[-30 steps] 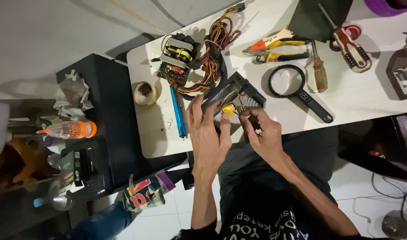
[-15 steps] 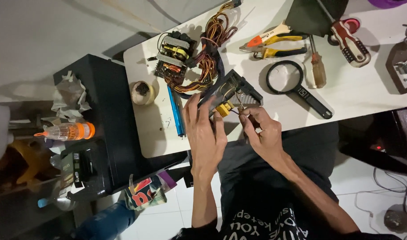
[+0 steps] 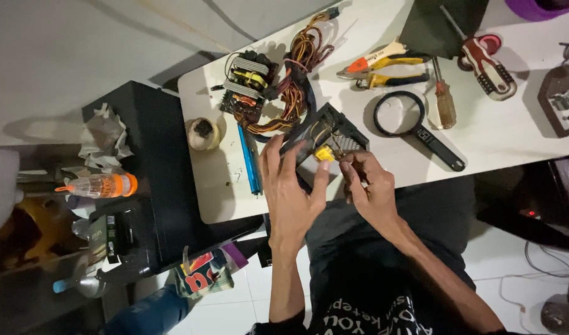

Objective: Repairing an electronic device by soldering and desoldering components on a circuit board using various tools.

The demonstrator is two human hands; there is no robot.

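Fingers (image 3: 283, 162) around black metal casing (image 3: 331, 133)

Both hands are crowding the near table edge: the left hand (image 3: 292, 197) and right hand (image 3: 369, 189) are closing around the dark metal case (image 3: 326, 138), blocking any approach from the front. A bundle of wires (image 3: 297, 93) and a circuit board (image 3: 248, 84) are hemming it in behind. A blue pen (image 3: 249, 160) is lying just left, a magnifying glass (image 3: 415, 127) right. Bare white table (image 3: 514, 133) is lying open beyond the magnifying glass.
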